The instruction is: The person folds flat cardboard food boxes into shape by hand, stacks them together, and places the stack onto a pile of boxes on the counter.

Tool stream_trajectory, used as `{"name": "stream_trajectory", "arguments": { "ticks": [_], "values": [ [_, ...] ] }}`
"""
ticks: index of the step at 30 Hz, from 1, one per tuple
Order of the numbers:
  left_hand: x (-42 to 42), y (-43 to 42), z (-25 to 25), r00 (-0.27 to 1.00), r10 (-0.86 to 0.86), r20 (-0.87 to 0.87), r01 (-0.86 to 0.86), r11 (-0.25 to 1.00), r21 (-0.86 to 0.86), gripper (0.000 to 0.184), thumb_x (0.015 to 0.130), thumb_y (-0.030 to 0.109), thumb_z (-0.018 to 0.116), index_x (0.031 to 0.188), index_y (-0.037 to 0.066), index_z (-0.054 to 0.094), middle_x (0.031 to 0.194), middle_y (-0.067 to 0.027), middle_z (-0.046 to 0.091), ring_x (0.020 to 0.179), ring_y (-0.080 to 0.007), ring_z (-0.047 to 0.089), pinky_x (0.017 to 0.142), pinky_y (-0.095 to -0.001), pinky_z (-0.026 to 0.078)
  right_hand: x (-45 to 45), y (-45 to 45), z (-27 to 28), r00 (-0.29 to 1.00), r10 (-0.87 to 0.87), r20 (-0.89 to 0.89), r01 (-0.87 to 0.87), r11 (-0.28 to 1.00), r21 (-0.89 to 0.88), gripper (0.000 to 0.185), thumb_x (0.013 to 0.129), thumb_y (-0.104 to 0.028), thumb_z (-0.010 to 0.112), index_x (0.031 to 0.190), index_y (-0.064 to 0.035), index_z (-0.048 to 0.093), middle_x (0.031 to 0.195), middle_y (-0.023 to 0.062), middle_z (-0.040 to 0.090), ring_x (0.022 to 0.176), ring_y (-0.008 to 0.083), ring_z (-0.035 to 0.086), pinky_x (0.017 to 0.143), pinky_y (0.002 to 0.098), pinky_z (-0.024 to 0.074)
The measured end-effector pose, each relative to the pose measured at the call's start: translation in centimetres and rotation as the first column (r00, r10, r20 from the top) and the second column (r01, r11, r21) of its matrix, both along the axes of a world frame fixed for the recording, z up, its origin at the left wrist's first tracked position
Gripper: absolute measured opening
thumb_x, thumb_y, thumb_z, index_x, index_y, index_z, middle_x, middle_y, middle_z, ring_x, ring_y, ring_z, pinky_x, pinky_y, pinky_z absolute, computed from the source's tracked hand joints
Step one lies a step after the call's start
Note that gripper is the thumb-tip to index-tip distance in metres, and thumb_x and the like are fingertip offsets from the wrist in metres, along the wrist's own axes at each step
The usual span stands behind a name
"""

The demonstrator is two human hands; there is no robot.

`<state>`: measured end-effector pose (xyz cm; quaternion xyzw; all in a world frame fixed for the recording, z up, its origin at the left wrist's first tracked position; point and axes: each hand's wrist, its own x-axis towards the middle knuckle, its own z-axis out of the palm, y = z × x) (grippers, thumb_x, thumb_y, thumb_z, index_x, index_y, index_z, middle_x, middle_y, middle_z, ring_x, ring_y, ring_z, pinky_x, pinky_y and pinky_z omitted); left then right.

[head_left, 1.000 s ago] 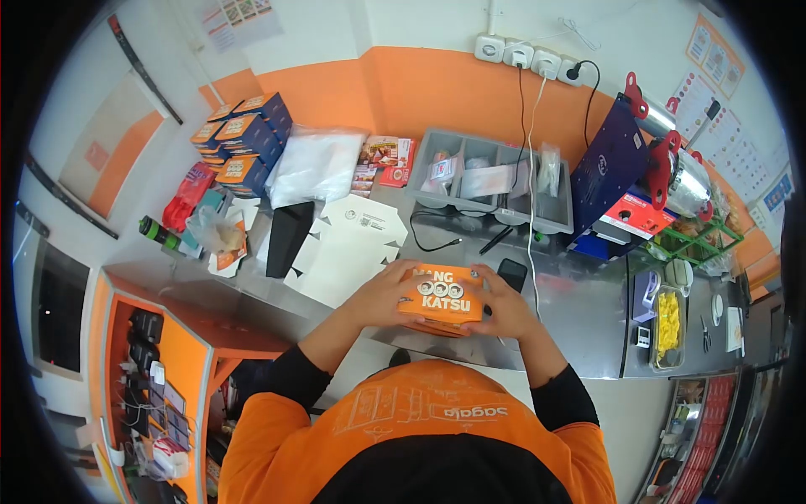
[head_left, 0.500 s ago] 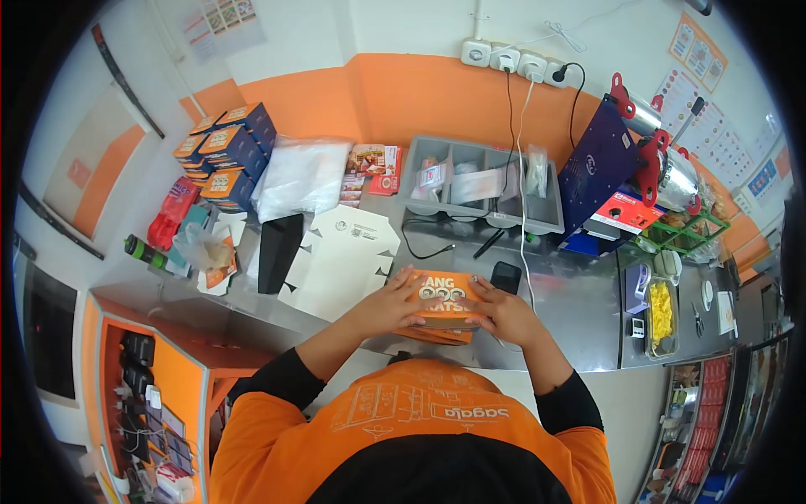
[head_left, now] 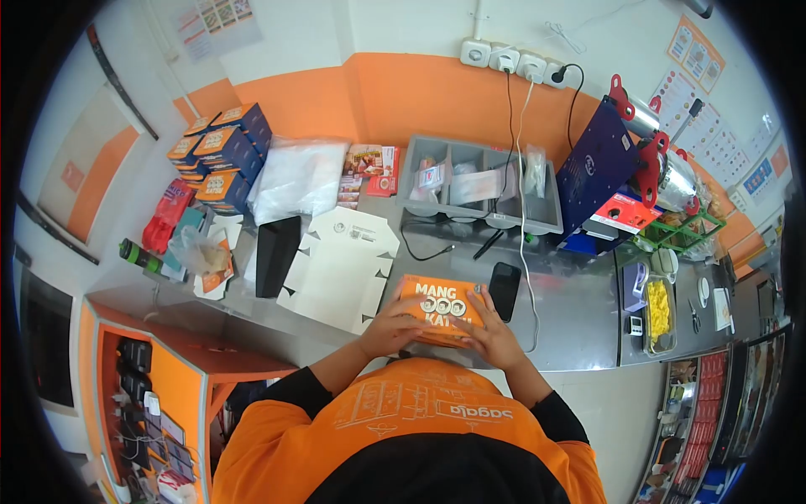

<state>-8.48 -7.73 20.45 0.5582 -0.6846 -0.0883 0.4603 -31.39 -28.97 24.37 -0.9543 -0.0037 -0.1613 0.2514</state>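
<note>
between the left hand (head_left: 389, 326) and right hand (head_left: 495, 333), at the near edge of the counter (head_left: 575, 332), is the box (head_left: 437, 292); both clasp its sides and top. risk: hard pressing could dent it; a rightward shove could strike the phone (head_left: 505, 294) beside the right hand.

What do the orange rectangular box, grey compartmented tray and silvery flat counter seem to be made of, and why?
Orange rectangular box: probably printed cardboard, smooth, with flat panels and straight edges.
Grey compartmented tray: likely smooth moulded plastic, given its even colour and rounded corners.
Silvery flat counter: apparently metal, softly shiny with blurred reflections.
</note>
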Motion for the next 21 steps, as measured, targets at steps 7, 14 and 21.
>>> {"name": "stream_trajectory", "arguments": {
  "ticks": [7,14,21],
  "values": [
    [-0.6,-0.2,-1.1,0.451,0.293,-0.843,-0.206,0.953,0.221,0.066,0.107,0.049,0.045,0.16,0.013,0.028,0.17,-0.0154,0.013,0.155,-0.0306,0.019,0.125,-0.045,0.009,-0.5,1.8,-2.0,0.883,-0.466,0.055,0.161,0.411,0.898,0.071,0.104,-0.057,0.044,0.162,-0.0225,0.023,0.166,0.016,0.022,0.15,0.0369,0.031,0.114,0.0546,0.0371],
    [-0.9,-0.4,-0.5,0.103,0.391,-0.915,0.213,0.89,0.404,0.077,0.104,0.062,0.037,0.161,0.014,0.021,0.162,-0.01,0.031,0.147,-0.0241,0.035,0.119,-0.0412,0.028,0.1,1.7,-4.6,0.935,-0.104,-0.34,0.315,-0.203,0.927,0.088,0.095,-0.08,0.034,0.164,-0.0278,0.015,0.167,0.0102,0.021,0.152,0.0333,0.024,0.111,0.0666,0.0318],
    [-2.9,0.2,-1.8,0.021,0.474,-0.88,0.017,0.88,0.474,0.075,0.098,0.045,0.063,0.149,0.003,0.027,0.139,-0.0134,0.047,0.132,-0.0207,0.049,0.113,-0.0357,0.038,0.6,1.7,-5.9,0.945,-0.095,-0.312,0.288,-0.202,0.936,0.081,0.101,-0.072,0.028,0.157,-0.0139,0.033,0.158,0.0075,0.042,0.146,0.0257,0.04,0.118,0.0446,0.0336]
  ]
}}
